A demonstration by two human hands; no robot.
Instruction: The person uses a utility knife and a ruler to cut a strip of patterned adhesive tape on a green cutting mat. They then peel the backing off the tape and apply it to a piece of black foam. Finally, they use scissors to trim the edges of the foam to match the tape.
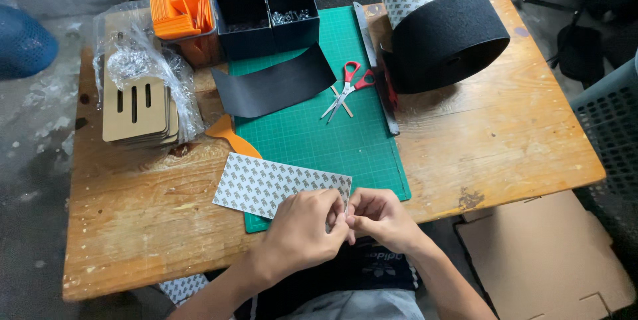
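Observation:
My left hand (302,230) and my right hand (380,217) meet at the near right corner of a rectangular sheet with a grey patterned backing (272,184). Both pinch that corner with the fingertips. The sheet lies across the near left edge of a green cutting mat (319,134) on a worn wooden table (492,140). An orange plastic scraper (229,135) pokes out from under the sheet's far edge.
On the mat lie a black strip (276,84), red-handled scissors (349,87) and a metal ruler (375,67). A big black roll with patterned backing (442,34) stands at right. Two black bins (269,17), orange parts (179,11) and bagged slotted boards (136,104) sit at left.

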